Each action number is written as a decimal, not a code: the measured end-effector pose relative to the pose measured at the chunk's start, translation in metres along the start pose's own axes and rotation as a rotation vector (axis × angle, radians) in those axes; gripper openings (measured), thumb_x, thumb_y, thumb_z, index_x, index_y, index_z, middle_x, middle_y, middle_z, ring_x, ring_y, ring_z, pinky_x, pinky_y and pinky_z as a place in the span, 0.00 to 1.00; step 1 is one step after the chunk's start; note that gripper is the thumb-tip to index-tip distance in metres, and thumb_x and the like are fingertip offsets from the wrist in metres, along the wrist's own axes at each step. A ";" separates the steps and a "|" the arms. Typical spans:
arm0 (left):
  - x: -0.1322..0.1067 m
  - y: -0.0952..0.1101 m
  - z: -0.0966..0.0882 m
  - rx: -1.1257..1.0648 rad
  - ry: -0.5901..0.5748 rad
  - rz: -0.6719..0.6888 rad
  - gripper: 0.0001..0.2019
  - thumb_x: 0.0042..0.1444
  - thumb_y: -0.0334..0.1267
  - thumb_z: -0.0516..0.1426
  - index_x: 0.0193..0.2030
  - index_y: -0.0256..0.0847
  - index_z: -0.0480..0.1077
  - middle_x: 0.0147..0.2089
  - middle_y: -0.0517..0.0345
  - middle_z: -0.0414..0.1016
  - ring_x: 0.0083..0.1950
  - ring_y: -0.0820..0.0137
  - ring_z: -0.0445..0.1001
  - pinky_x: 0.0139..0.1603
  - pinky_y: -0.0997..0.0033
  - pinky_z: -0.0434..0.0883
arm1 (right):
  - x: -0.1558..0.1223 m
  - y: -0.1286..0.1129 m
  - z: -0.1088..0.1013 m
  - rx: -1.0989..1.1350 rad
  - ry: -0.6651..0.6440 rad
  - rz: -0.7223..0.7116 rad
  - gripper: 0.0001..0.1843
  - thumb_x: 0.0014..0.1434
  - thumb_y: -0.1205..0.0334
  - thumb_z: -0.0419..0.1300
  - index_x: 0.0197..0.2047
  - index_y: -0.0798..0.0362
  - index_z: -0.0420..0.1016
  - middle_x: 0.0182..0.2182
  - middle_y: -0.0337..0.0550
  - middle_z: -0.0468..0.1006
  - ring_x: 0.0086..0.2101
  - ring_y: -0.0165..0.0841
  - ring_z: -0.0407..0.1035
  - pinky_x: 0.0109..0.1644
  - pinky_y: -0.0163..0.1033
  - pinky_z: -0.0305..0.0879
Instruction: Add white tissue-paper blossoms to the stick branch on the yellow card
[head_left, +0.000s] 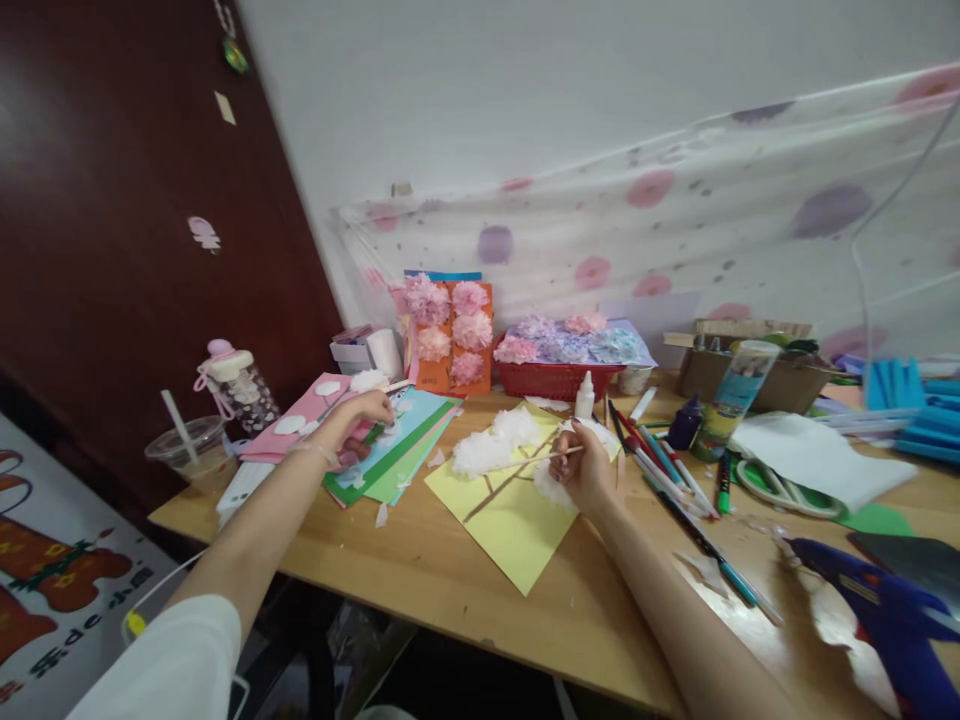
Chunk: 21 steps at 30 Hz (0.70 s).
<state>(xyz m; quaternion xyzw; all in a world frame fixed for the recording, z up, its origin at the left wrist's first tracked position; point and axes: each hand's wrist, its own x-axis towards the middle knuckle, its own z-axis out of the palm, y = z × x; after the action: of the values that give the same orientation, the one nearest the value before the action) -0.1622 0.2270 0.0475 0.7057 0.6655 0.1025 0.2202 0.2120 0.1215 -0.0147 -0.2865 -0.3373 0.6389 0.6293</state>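
Note:
My right hand (589,468) is closed in a pinch around a thin wooden stick (536,460). The stick points left over a yellow sheet (525,565), its far end by a puff of white cotton (480,452). Brown branch-like lines (495,498) run across the sheet, with more white fluff along its upper part. Over a stack of coloured papers (409,455), my left hand (364,425) has its fingers bent and drawn together near white scraps; what they hold is too small to make out.
A white glue bottle (585,397) stands behind the yellow sheet. Pens (675,475) lie to the right, near a blue glue gun (877,600). A red basket (555,381) with paper flowers is at the back. A drink cup (191,450) and patterned bottle (240,385) stand left.

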 end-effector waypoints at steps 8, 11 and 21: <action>-0.016 0.037 -0.016 -0.179 0.119 0.139 0.15 0.38 0.34 0.63 0.37 0.37 0.75 0.27 0.59 0.78 0.33 0.67 0.77 0.33 0.74 0.69 | -0.005 -0.002 0.008 0.029 0.095 -0.022 0.24 0.55 0.50 0.55 0.13 0.52 0.61 0.07 0.34 0.56 0.10 0.24 0.50 0.14 0.30 0.49; -0.019 0.049 -0.002 -0.225 0.139 0.160 0.16 0.36 0.32 0.62 0.37 0.37 0.75 0.26 0.60 0.78 0.32 0.66 0.77 0.32 0.72 0.70 | -0.006 -0.002 0.009 0.024 0.123 -0.039 0.25 0.57 0.50 0.53 0.13 0.52 0.62 0.07 0.34 0.56 0.10 0.24 0.51 0.14 0.29 0.50; -0.026 0.060 0.033 -0.388 -0.037 0.179 0.17 0.34 0.31 0.61 0.36 0.37 0.76 0.30 0.58 0.78 0.34 0.68 0.76 0.35 0.70 0.72 | -0.003 0.000 0.005 -0.006 0.058 -0.044 0.25 0.57 0.47 0.54 0.14 0.52 0.63 0.09 0.33 0.57 0.11 0.24 0.52 0.15 0.30 0.52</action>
<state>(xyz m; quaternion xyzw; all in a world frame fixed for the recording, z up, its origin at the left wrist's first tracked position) -0.0969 0.1948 0.0488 0.7080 0.5639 0.2348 0.3544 0.2081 0.1183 -0.0123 -0.2995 -0.3271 0.6153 0.6517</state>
